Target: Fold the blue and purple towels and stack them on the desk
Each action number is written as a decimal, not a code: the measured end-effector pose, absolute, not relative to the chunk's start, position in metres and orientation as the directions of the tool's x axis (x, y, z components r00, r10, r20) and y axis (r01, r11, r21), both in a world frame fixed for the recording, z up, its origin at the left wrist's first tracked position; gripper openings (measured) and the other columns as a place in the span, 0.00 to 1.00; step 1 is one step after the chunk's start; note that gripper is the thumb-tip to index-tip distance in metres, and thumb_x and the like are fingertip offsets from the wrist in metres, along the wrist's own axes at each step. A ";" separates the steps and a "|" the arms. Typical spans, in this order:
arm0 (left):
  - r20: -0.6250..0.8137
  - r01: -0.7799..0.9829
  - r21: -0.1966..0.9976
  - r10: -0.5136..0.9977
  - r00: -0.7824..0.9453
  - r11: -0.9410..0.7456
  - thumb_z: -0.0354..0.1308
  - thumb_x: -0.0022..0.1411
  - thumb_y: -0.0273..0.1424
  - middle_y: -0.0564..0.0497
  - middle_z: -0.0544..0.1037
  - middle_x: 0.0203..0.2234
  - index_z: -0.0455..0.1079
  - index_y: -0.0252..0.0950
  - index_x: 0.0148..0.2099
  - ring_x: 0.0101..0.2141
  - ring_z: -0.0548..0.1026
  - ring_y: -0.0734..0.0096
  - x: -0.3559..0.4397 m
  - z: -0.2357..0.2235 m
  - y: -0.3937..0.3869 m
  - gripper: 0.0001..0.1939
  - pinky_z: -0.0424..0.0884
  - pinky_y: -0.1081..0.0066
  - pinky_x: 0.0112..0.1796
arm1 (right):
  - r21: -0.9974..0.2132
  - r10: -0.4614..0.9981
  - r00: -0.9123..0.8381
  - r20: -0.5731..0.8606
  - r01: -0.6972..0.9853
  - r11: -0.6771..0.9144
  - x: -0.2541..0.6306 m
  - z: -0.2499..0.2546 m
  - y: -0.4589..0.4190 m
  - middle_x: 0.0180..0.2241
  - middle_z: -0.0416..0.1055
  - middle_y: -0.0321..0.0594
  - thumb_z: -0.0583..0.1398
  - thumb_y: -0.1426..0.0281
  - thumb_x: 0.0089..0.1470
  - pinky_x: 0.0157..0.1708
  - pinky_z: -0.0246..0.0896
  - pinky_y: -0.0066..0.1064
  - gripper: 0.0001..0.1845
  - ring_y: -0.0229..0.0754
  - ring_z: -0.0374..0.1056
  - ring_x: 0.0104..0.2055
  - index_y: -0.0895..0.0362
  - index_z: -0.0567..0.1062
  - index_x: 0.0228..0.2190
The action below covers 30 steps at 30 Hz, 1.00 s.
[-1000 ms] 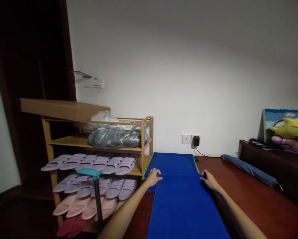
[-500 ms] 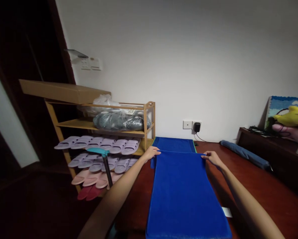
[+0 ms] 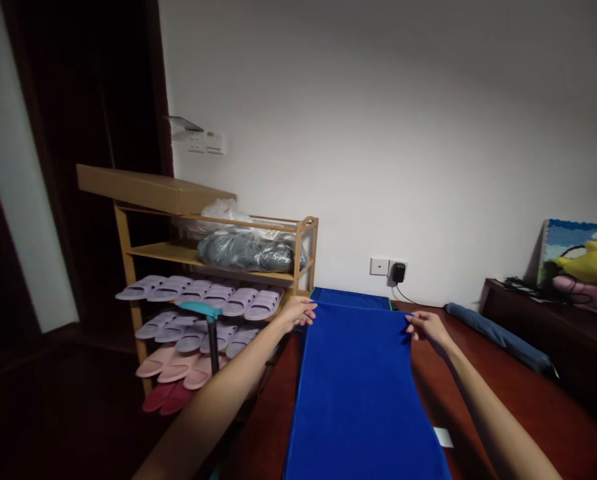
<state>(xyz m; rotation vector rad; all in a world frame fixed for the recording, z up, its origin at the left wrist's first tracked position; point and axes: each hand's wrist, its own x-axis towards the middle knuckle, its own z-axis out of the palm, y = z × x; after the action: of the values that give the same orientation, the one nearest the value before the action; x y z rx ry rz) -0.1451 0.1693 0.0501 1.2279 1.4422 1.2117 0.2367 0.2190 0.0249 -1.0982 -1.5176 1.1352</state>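
Note:
A long blue cloth stretches from my two hands down toward the bottom of the view. My left hand pinches its far left corner between thumb and fingers. At the far right corner, my right hand grips the edge in the same way. The held edge is pulled fairly straight and looks raised off the table. Behind it lies a second folded blue cloth with a green edge, partly covered from sight. A small white tag shows beside the cloth's right side.
Beneath is a reddish-brown wooden table. On the left stands a shoe rack with several slippers, bagged items and a cardboard box. A teal-topped handle rises before it. A rolled blue-grey bundle lies right, near a plugged-in adapter.
Both hands keep hold of the cloth's corners and its edge looks lifted slightly, covering more of the folded cloth behind. The camera view has shifted a little.

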 end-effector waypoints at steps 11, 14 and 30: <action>0.129 0.082 0.990 0.977 -0.167 -0.117 0.59 0.59 0.31 0.44 0.80 0.27 0.62 0.33 0.35 0.25 0.79 0.68 -0.139 0.065 0.183 0.08 0.69 0.76 0.23 | -0.972 0.973 -0.089 0.213 -0.119 0.202 0.225 0.034 0.230 0.31 0.77 0.46 0.68 0.63 0.38 0.32 0.69 0.29 0.17 0.45 0.74 0.35 0.60 0.73 0.29; 0.199 0.099 0.978 0.963 -0.182 -0.183 0.57 0.59 0.29 0.47 0.79 0.24 0.63 0.33 0.36 0.22 0.78 0.70 -0.140 0.072 0.186 0.06 0.68 0.77 0.21 | -0.964 0.965 -0.090 0.245 -0.129 0.232 0.226 0.046 0.230 0.31 0.77 0.45 0.68 0.64 0.38 0.33 0.69 0.31 0.17 0.46 0.74 0.35 0.60 0.73 0.30; 0.278 0.159 0.956 0.929 -0.244 -0.245 0.58 0.59 0.30 0.53 0.75 0.17 0.62 0.34 0.34 0.17 0.75 0.73 -0.149 0.110 0.252 0.07 0.66 0.78 0.19 | -0.926 0.943 0.024 0.332 -0.183 0.330 0.205 0.088 0.293 0.27 0.76 0.47 0.69 0.64 0.36 0.29 0.71 0.31 0.17 0.47 0.75 0.31 0.59 0.70 0.27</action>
<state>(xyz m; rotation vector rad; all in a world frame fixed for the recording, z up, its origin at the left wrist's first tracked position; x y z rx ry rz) -0.1494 0.2523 0.1104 1.3679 1.3671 1.5512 0.2052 0.2932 0.0881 -0.8235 -1.2198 1.0456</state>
